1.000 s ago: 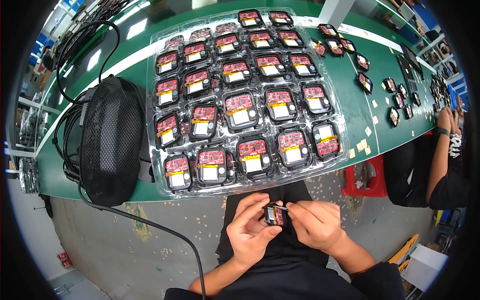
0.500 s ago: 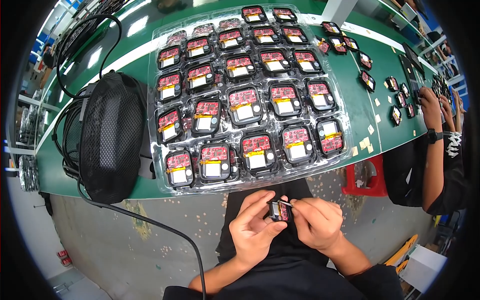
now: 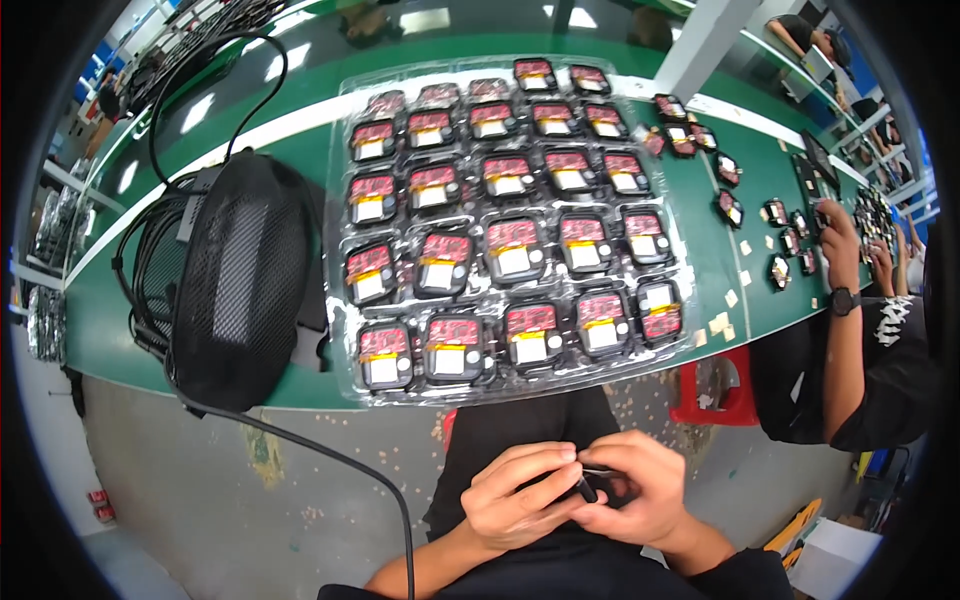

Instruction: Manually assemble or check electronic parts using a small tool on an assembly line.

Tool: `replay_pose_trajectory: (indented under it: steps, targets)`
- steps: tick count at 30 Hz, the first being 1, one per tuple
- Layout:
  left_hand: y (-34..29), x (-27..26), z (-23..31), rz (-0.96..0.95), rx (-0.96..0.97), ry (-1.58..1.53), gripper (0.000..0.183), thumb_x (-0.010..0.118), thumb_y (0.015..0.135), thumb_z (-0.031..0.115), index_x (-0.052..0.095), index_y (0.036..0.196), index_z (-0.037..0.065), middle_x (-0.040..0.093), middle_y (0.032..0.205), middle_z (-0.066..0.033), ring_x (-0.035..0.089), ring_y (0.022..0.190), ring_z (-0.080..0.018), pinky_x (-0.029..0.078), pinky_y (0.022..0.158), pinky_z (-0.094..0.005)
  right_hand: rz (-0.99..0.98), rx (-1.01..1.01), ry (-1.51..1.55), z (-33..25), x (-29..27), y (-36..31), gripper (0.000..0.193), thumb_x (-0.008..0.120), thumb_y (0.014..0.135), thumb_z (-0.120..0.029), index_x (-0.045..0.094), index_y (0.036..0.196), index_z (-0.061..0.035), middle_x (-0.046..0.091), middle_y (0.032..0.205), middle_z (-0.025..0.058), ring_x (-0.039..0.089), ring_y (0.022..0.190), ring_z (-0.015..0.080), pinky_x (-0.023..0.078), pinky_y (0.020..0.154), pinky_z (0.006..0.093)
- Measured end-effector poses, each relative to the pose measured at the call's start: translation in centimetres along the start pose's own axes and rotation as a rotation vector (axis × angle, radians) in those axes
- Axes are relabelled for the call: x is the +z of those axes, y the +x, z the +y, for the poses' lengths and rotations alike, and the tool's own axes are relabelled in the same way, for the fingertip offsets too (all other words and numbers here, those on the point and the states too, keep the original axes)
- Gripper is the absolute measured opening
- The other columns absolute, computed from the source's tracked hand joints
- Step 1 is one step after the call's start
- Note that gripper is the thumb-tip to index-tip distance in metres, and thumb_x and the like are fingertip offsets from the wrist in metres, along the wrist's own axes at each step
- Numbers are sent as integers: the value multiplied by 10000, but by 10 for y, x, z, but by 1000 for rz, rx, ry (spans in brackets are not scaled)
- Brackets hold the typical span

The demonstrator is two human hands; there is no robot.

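Above my lap, both hands hold one small black electronic case [image 3: 587,488]. My left hand [image 3: 515,497] is closed, its fingertips pressed against the case's left side. My right hand [image 3: 642,490] curls around the other side, thumb below and fingers above. Only a dark edge of the case shows; the fingers hide the rest. Just beyond, a clear plastic tray [image 3: 510,387] lies on the green table. Rows of black rounded cases [image 3: 514,250] fill it, each with a red circuit board, yellow tape and a white block.
A black mesh bag [image 3: 235,290] with cables stands left of the tray. One black cable [image 3: 330,452] hangs down beside my left arm. More small cases [image 3: 780,270] and pale paper bits lie to the right, near a co-worker's hand [image 3: 838,240]. A red stool [image 3: 715,390] stands below.
My hands have come closer together and lower in the picture. The case has turned, so its red board no longer shows. The view has shifted; the tray appears farther right and lower.
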State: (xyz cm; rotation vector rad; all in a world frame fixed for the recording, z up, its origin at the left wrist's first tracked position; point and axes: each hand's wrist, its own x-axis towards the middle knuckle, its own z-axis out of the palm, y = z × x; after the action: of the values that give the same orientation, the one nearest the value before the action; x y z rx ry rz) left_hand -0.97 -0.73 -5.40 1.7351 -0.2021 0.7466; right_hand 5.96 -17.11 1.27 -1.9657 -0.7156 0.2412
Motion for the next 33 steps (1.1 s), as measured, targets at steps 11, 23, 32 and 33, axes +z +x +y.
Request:
replay_pose_trajectory:
  steps: [11,23,32,33]
  targets:
    - [-44,21,-27,299,-159,-331,546,863,823,92,569,1272,-6,666,1163,-236,696,1090,-348,599,936,-420,128,-429,-286,-42,-33,62,319,794,708,21,731,1019,-7,751,901,115,728,709,276,580,609,331]
    - [-46,20,-46,94,-404,-131,305,846,814,37,695,1076,6,720,1010,-114,729,910,-217,584,806,-300,143,-471,-724,-13,-25,297,180,683,921,-155,722,1054,-40,677,1097,106,672,1008,366,534,892,469]
    - [-45,23,-50,95,-410,-151,258,847,806,23,692,1011,6,722,989,-111,728,873,-219,582,772,-307,-49,-470,-670,-5,-28,313,338,567,825,-51,739,1109,12,682,1190,204,669,1071,384,512,1002,451]
    - [-45,24,-50,95,-423,-154,257,846,806,21,693,1012,6,721,984,-111,728,870,-218,581,771,-305,-42,-457,-677,-2,-38,309,338,567,825,-51,739,1109,12,682,1190,204,669,1071,384,512,1002,451]
